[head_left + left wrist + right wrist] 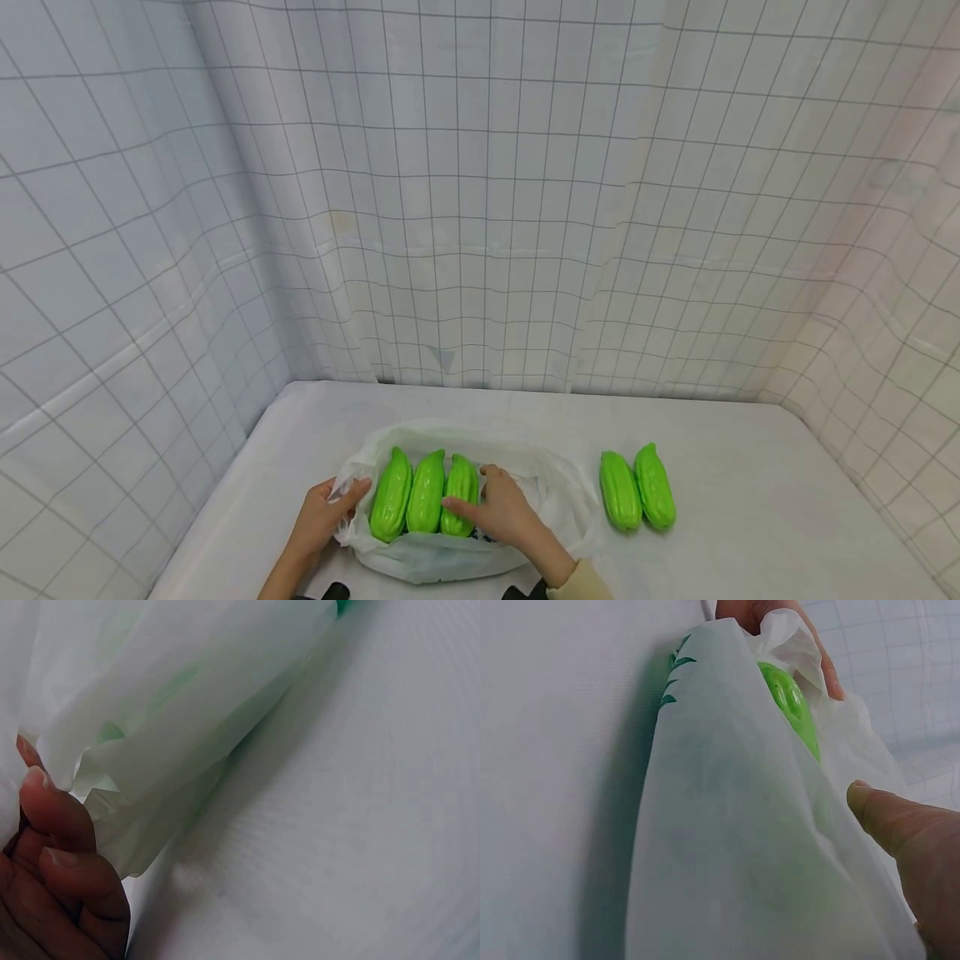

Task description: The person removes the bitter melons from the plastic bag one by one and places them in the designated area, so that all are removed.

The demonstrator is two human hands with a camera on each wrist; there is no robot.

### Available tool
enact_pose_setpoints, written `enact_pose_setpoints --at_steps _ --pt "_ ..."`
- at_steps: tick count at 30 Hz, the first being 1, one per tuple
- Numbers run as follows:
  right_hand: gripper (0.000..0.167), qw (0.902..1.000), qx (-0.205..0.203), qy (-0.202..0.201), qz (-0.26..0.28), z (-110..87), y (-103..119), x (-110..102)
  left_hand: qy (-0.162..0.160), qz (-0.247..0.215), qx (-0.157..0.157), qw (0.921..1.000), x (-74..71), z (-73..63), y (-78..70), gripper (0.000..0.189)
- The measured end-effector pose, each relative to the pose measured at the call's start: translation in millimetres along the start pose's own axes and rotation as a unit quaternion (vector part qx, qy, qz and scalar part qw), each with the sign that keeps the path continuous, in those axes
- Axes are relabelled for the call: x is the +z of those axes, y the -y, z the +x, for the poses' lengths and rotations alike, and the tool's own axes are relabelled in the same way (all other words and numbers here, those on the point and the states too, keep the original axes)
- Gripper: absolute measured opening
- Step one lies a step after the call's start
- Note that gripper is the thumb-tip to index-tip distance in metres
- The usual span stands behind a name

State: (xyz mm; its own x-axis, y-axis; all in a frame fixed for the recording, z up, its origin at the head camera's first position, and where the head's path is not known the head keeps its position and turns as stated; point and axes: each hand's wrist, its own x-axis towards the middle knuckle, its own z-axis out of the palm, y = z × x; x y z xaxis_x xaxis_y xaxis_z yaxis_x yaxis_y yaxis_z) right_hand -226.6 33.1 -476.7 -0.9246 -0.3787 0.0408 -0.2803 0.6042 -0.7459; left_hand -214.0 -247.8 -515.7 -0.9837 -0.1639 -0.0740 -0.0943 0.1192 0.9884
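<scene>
A white plastic bag (427, 557) lies on its side on the table, its mouth spread wide. Inside, three glossy green ridged gourds, a left one (392, 498), a middle one (426, 493) and a right one (460, 492), sit side by side. My left hand (322, 512) pinches the bag's left edge; its curled fingers (82, 877) show against the plastic in the left wrist view. Over the right gourd is my right hand (504, 508), thumb straight across it and fingers spread on its right side. In the right wrist view the thumb (889, 817) is extended above the bag.
Two more green gourds, one (620, 492) and another (655, 487), lie side by side on the white table (757, 500), right of the bag. Grid-patterned white curtains (480, 208) enclose the table's back and sides.
</scene>
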Motion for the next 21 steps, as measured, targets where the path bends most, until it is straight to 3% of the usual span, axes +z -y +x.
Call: enact_pose_setpoints --at_steps 11,21 --pt "0.084 0.9999 0.002 -0.009 -0.005 2.7 -3.5 7.0 -0.002 0.006 -0.001 1.0000 -0.1 1.9 0.7 0.026" --pt "0.069 0.9991 -0.033 -0.007 0.028 2.0 -3.2 8.9 -0.004 0.009 -0.017 0.9998 0.1 0.6 -1.6 0.028"
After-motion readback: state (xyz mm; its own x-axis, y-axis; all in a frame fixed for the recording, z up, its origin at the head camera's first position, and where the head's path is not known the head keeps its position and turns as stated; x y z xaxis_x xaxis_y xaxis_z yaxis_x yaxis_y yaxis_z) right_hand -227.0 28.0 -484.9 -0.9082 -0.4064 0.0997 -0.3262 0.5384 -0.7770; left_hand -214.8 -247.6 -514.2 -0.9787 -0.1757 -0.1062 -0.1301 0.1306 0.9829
